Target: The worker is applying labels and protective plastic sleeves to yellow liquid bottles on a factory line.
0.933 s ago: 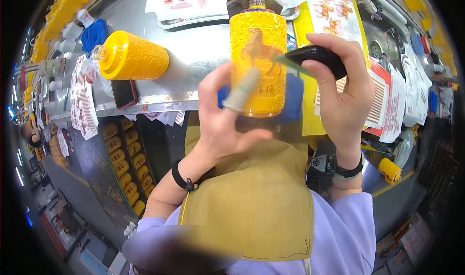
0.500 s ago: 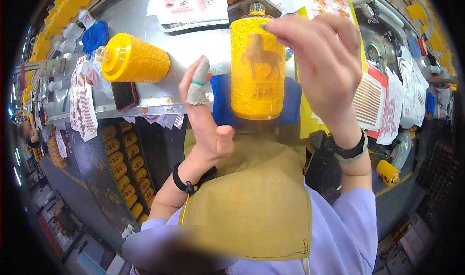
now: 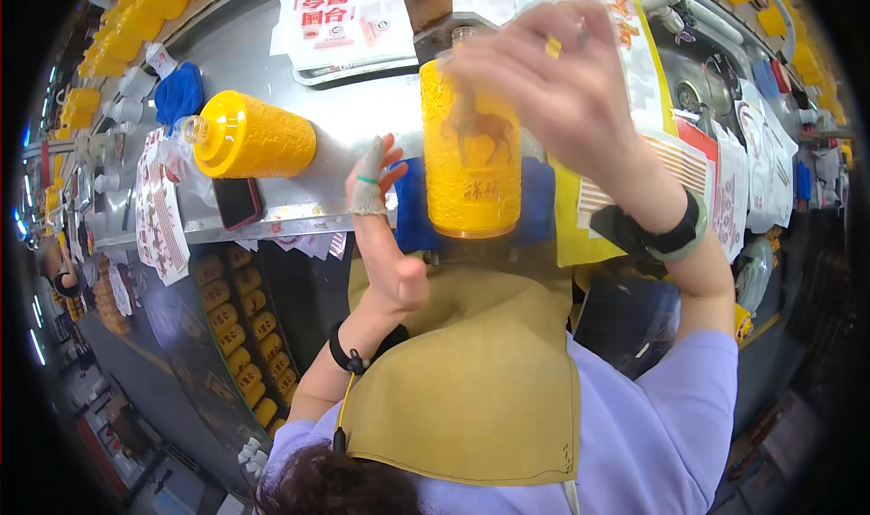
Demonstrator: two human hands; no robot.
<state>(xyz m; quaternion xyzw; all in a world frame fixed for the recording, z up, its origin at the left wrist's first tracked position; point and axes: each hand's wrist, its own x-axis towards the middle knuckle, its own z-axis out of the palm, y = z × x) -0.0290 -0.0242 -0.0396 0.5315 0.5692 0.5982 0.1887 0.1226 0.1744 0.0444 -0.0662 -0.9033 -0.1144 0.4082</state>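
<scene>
A yellow bottle (image 3: 471,184) with a clear glass neck, a raised texture and a brown horse picture is in the middle, over a blue cloth (image 3: 537,205) at the table's near edge. My right hand (image 3: 566,93) passes across its upper right side, smeared by motion, so its grip is hidden; a tiny yellow patch shows by the fingers. To the left of the bottle, my left hand (image 3: 385,243) is held up, apart from it, fingers stretched and thumb out. Pale finger covers with a green band sit on that hand.
Another yellow bottle (image 3: 258,134) lies tilted on the left of the metal table, beside a phone (image 3: 237,202) and a blue rag (image 3: 178,93). Printed sheets (image 3: 344,21) lie at the back, and striped sheets (image 3: 666,175) at right. Below left stand rows of yellow bottles (image 3: 228,320).
My right hand has swept leftward across the bottle's top, its forearm reaching further up the right side. My left hand's fingers have spread slightly, and it has shifted a little downward.
</scene>
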